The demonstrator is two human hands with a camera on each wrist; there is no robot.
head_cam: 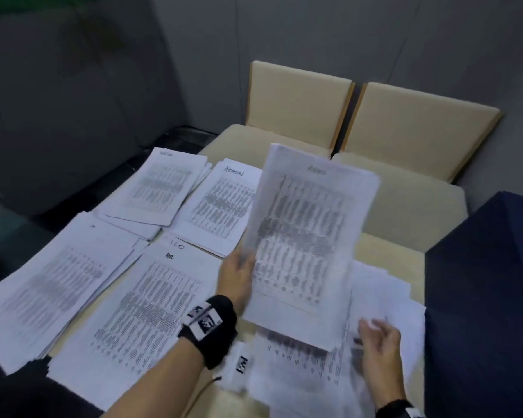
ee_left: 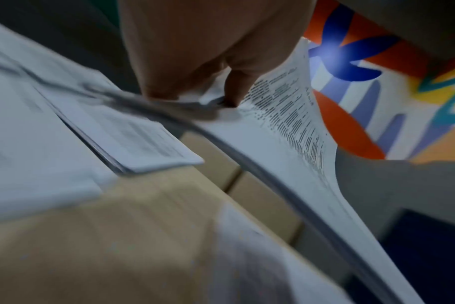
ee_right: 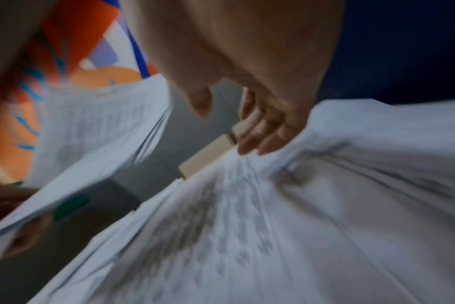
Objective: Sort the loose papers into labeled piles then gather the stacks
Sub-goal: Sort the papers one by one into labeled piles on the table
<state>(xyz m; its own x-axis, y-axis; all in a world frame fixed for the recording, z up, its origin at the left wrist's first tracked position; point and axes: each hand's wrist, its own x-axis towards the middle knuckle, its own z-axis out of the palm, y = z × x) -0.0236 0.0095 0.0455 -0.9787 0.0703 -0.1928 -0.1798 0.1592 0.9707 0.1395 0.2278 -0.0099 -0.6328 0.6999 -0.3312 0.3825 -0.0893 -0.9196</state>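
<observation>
Two hands at work, wrists banded

The left hand (head_cam: 236, 276) reached toward one o'clock, fingers and thumb pinching — the right hand (head_cam: 381, 342), fingers loosely spread, pointed toward eleven o'clock.

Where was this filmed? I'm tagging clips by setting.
Probably an office or meeting room: stacks of printed tables lie sorted on a pale table, one pile hand-labelled ADMIN, with two cushioned chairs pushed against grey panelled walls.
</observation>
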